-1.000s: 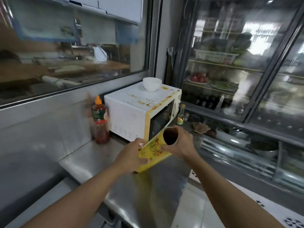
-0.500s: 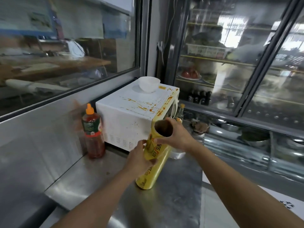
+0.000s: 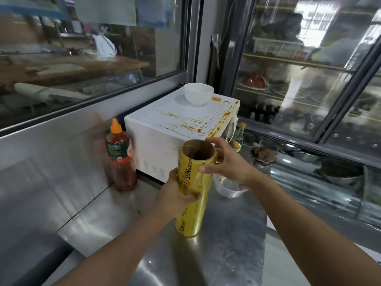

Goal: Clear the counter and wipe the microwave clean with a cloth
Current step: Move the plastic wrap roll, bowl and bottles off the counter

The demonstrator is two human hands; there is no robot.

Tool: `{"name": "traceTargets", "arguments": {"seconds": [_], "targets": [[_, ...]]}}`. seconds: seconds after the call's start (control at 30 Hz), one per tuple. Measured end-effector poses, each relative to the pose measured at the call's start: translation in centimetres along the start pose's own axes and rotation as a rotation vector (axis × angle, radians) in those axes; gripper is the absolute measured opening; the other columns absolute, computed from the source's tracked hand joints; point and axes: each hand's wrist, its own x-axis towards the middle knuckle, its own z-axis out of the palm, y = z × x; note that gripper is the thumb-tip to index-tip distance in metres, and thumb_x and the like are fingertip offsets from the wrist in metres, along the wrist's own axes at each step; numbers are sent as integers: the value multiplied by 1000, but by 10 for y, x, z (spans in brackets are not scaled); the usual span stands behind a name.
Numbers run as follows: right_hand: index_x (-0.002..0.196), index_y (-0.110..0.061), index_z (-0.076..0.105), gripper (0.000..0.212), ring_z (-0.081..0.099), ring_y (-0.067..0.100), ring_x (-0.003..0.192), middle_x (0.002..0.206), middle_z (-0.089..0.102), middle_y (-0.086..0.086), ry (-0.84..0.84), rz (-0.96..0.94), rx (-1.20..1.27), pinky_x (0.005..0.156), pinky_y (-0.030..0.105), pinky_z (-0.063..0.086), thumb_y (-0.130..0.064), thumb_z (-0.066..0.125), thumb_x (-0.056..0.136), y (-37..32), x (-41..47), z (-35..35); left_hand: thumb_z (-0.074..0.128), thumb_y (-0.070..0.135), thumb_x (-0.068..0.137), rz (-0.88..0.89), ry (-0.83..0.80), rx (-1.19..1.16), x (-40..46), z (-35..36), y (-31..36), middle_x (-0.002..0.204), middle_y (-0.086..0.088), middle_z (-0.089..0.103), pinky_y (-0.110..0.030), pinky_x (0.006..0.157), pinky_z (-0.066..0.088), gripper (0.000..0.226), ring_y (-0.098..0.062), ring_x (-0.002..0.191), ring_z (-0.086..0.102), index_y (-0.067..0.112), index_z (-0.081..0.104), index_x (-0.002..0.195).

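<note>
white bowl (image 3: 198,96) atop microwave (image 3: 173,133), contents unseen

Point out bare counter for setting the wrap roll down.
Free: steel counter left of the yellow wrap roll, in front of the sauce bottle. Crowded: by the microwave front, where a clear bowl sits.

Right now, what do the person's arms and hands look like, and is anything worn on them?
Both forearms are bare as far as the picture shows: no sleeves in view. The left hand and right hand wear no gloves; no watch, ring or bracelet shows.
</note>
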Motion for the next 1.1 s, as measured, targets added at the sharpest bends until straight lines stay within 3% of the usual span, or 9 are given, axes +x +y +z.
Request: {"name": "traceTargets", "arguments": {"seconds": [0.17, 0.3, 0.47, 0.57, 0.73, 0.83, 1.0, 1.1], "targets": [[125, -33, 42, 81, 59, 3, 105, 116, 60, -11, 32, -64, -20, 84, 23, 51, -30, 88, 58, 7, 3, 0, 86, 36, 42, -26, 103, -54, 1, 12, -2, 106, 6, 63, -43, 85, 53, 89, -18, 100, 61, 25, 38, 117], [118, -34, 47, 80, 63, 5, 99, 109, 64, -9, 34, -97, -4, 80, 25, 55, -27, 91, 52, 6, -2, -2, 87, 40, 39, 22, 160, 26, -5, 12, -1, 93, 20, 58, -33, 77, 54, 85, -12, 90, 61, 30, 37, 107], [115, -37, 47, 81, 61, 13, 105, 112, 63, -6, -9, -109, -21, 87, 42, 55, -36, 87, 45, -10, -9, 5, 86, 37, 37, 31, 203, -15, -22, 1, 5, 97, 12, 63, -32, 75, 56, 86, -9, 90, 63, 25, 42, 110], [118, -37, 45, 79, 58, 12, 109, 114, 61, -8, -45, -141, -53, 90, 39, 53, -35, 87, 51, -28, -8, 12, 86, 41, 36, 19, 227, -6, -35, -17, 13, 96, 19, 61, -15, 68, 50, 87, 4, 87, 59, 32, 40, 110], [122, -31, 45, 78, 59, 14, 108, 115, 63, -4, -102, -205, -56, 91, 38, 52, -27, 88, 58, -59, 7, 45, 83, 46, 32, 8, 300, 2, -49, -65, 19, 103, 14, 63, -39, 84, 55, 94, -12, 97, 63, 37, 36, 113], [119, -30, 46, 73, 59, 10, 105, 110, 65, -4, -128, -241, -26, 80, 27, 52, -25, 88, 59, -75, 26, 71, 82, 45, 31, 18, 340, -5, -48, -98, 14, 106, 9, 64, -44, 84, 54, 96, -15, 99, 63, 30, 40, 116], [121, -28, 47, 73, 61, 4, 98, 108, 65, -5, -172, -259, -7, 71, 16, 50, -21, 87, 60, -93, 69, 117, 88, 36, 40, -8, 411, 37, -31, -150, -13, 96, 19, 61, -27, 72, 54, 87, -3, 89, 62, 33, 39, 111], [122, -26, 49, 73, 62, 5, 97, 109, 64, -5, -192, -261, 2, 74, 20, 53, -19, 87, 60, -97, 95, 144, 88, 38, 41, -36, 425, 69, -17, -175, -34, 94, 23, 57, -19, 68, 47, 89, 2, 84, 58, 36, 36, 113]]}}
